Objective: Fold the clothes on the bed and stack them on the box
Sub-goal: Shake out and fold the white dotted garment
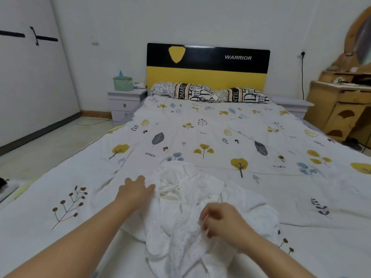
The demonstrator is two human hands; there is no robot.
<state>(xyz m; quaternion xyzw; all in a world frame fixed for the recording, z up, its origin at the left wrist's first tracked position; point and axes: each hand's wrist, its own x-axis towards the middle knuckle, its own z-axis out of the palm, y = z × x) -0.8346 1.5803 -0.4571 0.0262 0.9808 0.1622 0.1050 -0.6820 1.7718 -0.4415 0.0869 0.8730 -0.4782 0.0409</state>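
A crumpled white garment (192, 213) is pinched by the right hand (222, 221); the left hand (135, 190), fingers spread, touches its edge. Folding seems not yet begun; flattening is needed next.

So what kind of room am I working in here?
Most likely a home bedroom: a bed with a black-and-yellow headboard, two patterned pillows, a pale grey nightstand beside it, and a wooden dressing table on the right. A crumpled white dotted garment lies on the tree-print bedspread.
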